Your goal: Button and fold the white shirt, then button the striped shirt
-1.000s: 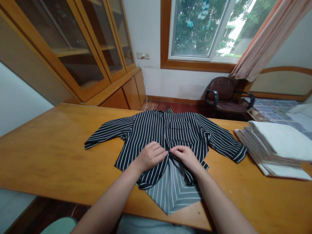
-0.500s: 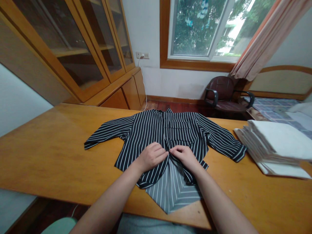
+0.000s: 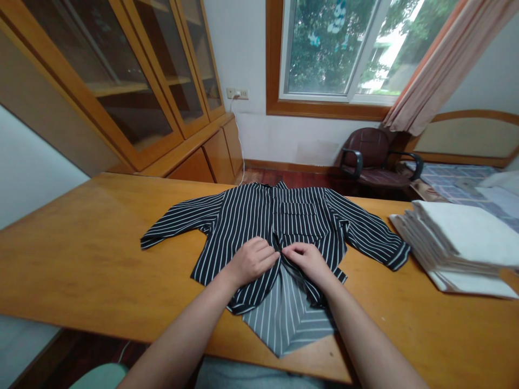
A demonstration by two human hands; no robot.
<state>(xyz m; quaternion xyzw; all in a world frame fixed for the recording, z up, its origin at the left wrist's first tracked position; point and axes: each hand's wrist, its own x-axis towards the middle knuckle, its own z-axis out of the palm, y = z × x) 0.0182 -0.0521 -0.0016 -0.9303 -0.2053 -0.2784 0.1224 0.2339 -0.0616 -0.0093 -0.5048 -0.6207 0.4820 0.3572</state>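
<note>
A black shirt with white stripes [image 3: 239, 216] lies front up, its collar towards the far edge and both sleeves spread to the sides. My left hand [image 3: 254, 260] pinches the shirt's front edge at the middle, below the chest pocket [image 3: 299, 208]. Close beside it, my right hand [image 3: 305, 259] pinches the facing front edge, with its fingertips nearly touching the left ones. Any button between the fingertips is too small to make out. Below the hands the front parts, and the grey inside of the shirt's back [image 3: 284, 319] shows.
The shirt rests on a wooden table [image 3: 81, 243]. A stack of folded white cloth or paper [image 3: 458, 237] lies at the right, near one cuff. Beyond the table stand a brown armchair [image 3: 368, 156] and a glass-door cabinet [image 3: 162, 81]. A pale green round seat [image 3: 99, 376] shows lower left.
</note>
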